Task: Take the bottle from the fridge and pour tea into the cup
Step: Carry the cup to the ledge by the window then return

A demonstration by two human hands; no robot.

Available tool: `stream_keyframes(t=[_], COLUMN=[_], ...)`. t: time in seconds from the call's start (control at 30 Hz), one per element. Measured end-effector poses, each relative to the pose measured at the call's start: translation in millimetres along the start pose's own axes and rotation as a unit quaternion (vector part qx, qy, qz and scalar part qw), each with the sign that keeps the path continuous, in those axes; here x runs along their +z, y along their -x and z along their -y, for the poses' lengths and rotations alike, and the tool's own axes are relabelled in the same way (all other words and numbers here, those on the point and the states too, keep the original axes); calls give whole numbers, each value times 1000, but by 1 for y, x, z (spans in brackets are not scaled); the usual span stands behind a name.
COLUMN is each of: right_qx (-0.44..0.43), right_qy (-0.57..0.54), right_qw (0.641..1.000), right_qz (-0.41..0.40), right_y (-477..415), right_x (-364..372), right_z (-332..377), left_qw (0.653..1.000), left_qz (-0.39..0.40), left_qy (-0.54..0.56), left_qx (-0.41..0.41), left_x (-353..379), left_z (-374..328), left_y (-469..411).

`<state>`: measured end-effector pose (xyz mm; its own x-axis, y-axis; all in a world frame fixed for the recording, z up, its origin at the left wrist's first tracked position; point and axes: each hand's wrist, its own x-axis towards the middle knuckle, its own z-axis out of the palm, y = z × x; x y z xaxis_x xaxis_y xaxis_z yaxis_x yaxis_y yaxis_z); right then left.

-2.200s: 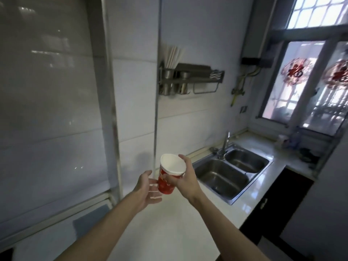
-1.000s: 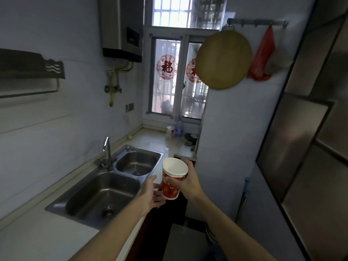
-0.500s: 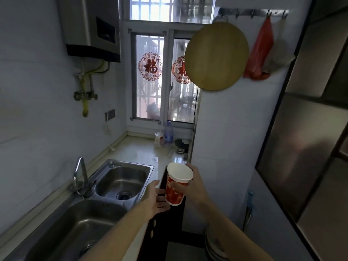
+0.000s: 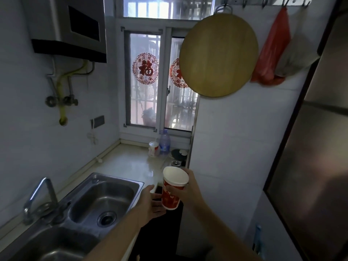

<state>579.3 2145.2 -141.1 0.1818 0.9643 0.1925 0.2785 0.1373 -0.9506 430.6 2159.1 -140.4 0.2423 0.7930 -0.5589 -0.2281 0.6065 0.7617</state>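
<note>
Everything here I place against the double sink [image 4: 105, 187], which fills the lower left. At its left edge stands the tap [image 4: 40, 196], its spout bent over toward the near basin. Above the sink, high on the wall, hangs a grey water heater [image 4: 66, 25], with a yellow hose [image 4: 62, 108] running down below it. Beyond the sink's far end the pale counter [image 4: 130, 162] runs back to the window [image 4: 160, 78], where a clear plastic bottle [image 4: 164, 142] and a small white and red container [image 4: 153, 148] stand side by side in the corner.

Just right of the sink's far basin, off the counter's edge, is my left hand [image 4: 150, 202] — palm turned up, fingers loosely spread, fingertips at the base of the cup without closing on it. The cup [image 4: 173, 189], red paper with a white rim, is in the air right of the sink, tilted a little, its mouth toward me. My right hand [image 4: 190, 191] has it — thumb across the near side, the other fingers wrapped round the back.

Well above and to the right of the sink a round wooden board [image 4: 218, 55] hangs from a hook rail, with a red plastic bag [image 4: 271, 51] beside it. Farthest right from the sink stands the dark, glossy face of the fridge [image 4: 316, 147], its doors shut.
</note>
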Motion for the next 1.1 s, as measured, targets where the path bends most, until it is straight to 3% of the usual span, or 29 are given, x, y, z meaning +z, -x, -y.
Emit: stream_keyframes(t=[0.5,1.1], right_qx=[-53,-57], right_qy=[34,23], right_qw=[995,996], right_qz=[79,60], right_y=[-106,-266], right_x=[-5,64], right_z=[-22,-67], left_qw=[998,997], left_qz=[-45,-35], left_qy=[32,67], left_qx=[4,-5], left_x=[23,-18], left_z=[-49,-142], left_y=[-84,-235])
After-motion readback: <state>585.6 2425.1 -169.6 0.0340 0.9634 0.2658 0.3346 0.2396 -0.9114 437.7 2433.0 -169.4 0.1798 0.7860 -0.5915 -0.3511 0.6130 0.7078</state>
